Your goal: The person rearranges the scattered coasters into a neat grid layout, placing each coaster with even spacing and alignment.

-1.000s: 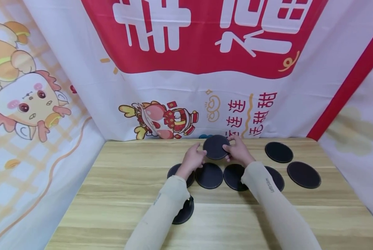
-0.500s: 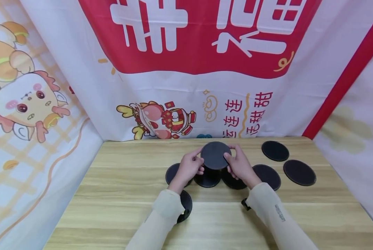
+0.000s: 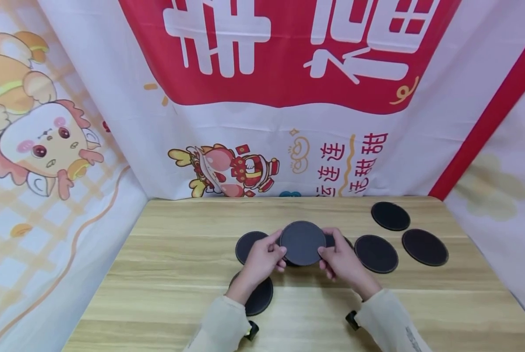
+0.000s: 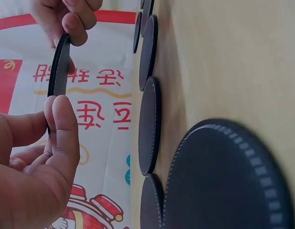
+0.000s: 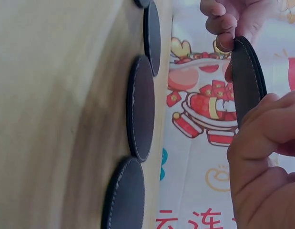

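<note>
A round black coaster [image 3: 303, 243] with a stitched rim is held level between both hands, raised above the table. My left hand [image 3: 261, 257] pinches its left edge between thumb and fingers. At the opposite edge, my right hand [image 3: 342, 259] pinches it the same way. In the left wrist view the held coaster [image 4: 60, 71] appears nearly edge-on, apart from the coasters on the tabletop. Beneath it in the head view, other coasters of the row are mostly hidden. One coaster [image 3: 246, 246] lies just beyond my left hand, and another coaster [image 3: 261, 296] lies beside my left wrist.
Right of my right hand, a coaster [image 3: 376, 253] lies flat on the wooden table [image 3: 165, 274]. Two more coasters, one at the far right [image 3: 425, 247] and one near the back edge [image 3: 390, 216], lie beyond it. A printed cloth [image 3: 253, 117] hangs behind the table.
Both hands have brought the held coaster from near the table's back edge toward the person, over the row of coasters. The left hand, earlier just at its edge, now grips it too.
</note>
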A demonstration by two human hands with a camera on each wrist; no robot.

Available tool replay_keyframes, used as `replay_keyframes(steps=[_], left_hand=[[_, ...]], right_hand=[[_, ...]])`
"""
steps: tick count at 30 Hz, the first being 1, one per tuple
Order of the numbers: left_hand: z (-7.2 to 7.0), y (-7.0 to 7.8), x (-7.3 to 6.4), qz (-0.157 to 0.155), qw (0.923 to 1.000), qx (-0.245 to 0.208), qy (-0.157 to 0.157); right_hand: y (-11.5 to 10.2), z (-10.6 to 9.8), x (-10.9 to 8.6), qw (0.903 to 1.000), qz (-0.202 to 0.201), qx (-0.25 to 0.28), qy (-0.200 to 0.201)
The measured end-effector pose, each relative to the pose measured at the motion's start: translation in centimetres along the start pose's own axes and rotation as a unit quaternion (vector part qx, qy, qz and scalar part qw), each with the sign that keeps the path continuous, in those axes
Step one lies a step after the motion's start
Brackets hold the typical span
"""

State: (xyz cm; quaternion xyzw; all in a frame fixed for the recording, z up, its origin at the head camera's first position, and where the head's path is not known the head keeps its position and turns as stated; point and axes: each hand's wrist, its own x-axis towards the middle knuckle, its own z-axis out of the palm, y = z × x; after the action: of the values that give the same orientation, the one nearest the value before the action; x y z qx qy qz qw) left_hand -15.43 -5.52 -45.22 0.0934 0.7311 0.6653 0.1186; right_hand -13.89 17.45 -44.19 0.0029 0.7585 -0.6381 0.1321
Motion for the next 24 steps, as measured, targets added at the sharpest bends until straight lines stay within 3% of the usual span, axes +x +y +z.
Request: replay_keyframes(steps=[9,16,24], left_hand=[[0.4,-0.3,-3.2,-0.016,0.9997,0.018,-0.008],[0.9,-1.3,-5.5,-0.045,0.9966,0.06,-0.033],[1.5,-2.0,-7.4,-0.086,0.9882,0.115,-0.053]], right_hand=[[1.0,1.3,-3.0,0.9999,0.003,0.011,-0.009],[2.0,2.6,-4.9,0.9994,0.009,-0.032,-0.009],[3.4,3.6,-6.3,0.9957,0.02,-0.081,-0.039]])
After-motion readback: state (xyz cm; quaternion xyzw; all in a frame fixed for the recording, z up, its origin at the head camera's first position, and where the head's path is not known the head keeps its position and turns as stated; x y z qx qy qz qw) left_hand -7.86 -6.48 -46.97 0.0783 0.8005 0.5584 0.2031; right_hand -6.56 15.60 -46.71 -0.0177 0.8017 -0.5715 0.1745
